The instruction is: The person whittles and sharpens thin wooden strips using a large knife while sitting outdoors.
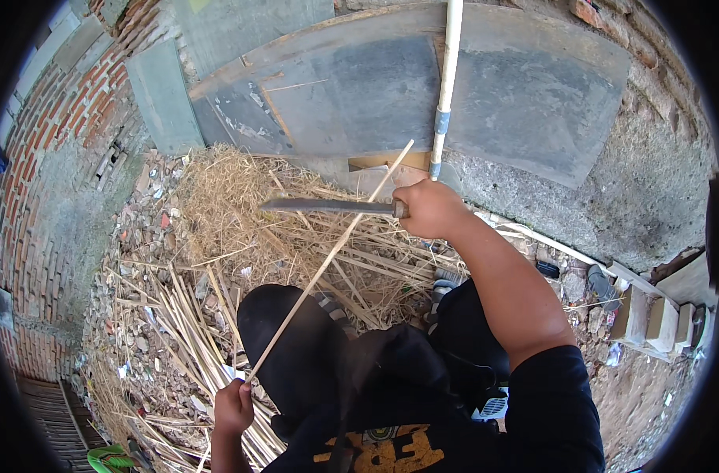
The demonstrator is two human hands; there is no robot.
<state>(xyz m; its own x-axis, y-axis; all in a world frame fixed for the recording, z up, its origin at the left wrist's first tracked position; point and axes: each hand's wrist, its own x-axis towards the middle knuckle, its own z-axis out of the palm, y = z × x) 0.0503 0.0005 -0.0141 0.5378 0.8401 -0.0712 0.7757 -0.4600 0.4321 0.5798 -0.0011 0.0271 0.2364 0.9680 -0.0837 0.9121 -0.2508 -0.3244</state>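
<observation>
pale wood, prob. bamboo: strip [329, 260], long n thin, on a slant from lower left, across in front of the left knee [269, 315], up past the knife [328, 206] to a free tip near the pipe [447, 87]. held at the low end only, in l hand [234, 407]: closed, fingers curled round the end. r hand [429, 209]: fist wrapped tight round the knife handle, blade pointing left, about level in view, crossing the strip's upper part. touching it or just apart: can't tell.

handling, as a guess: v light; stiff enough to hold its line but springy over that length, so apt to bow or whip at the tip. dry-looking n smooth, maybe a bit slippy; edges poss. sharp, w/ splinters. likelier to split along the grain than snap across. best gripped near the low end, firm in the palm, well clear of the blade; no sliding of bare skin along the edges. knife: dark blade, prob. much heavier, w/ weight out front of the fist; to be held by the handle only.

around: heap [190, 323] of similar strips by l hand, tangled shavings [225, 197] beyond the knee, rubble [143, 347] underneath, grey boards [359, 110] behind the pipe.
</observation>
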